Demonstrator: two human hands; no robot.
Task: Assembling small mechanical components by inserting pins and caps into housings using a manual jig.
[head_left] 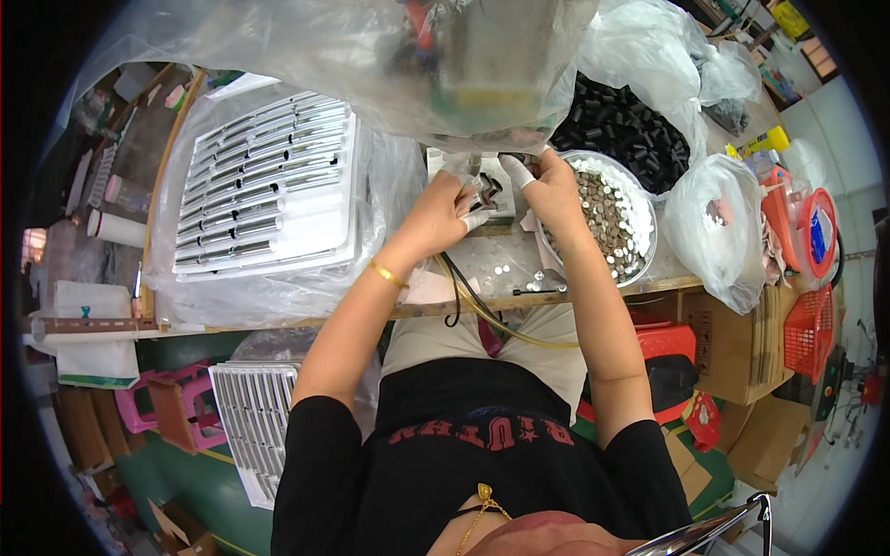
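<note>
My left hand [439, 215] is curled at a small metal fixture [501, 206] on the workbench. Its fingers are closed by a shiny metal part [486, 188], and what they grip is partly hidden. Just right of it, my right hand [554, 193] pinches a small dark piece beside the fixture, its thumb in a white finger cover. Both hands wear light covers on some fingers. Next to my right wrist stands a round white bowl [654, 243] of small silver and brownish discs. Behind that bowl lies a heap of short black tubular pieces [616, 130] in clear plastic.
To the left, a white tray [320, 218] holds rows of silver-and-black tubes on plastic sheeting. A clear plastic sheet [371, 65] hangs over the back. Loose discs and a thin black tool [540, 292] lie near the bench edge [501, 303]. A plastic bag [723, 232] stands right.
</note>
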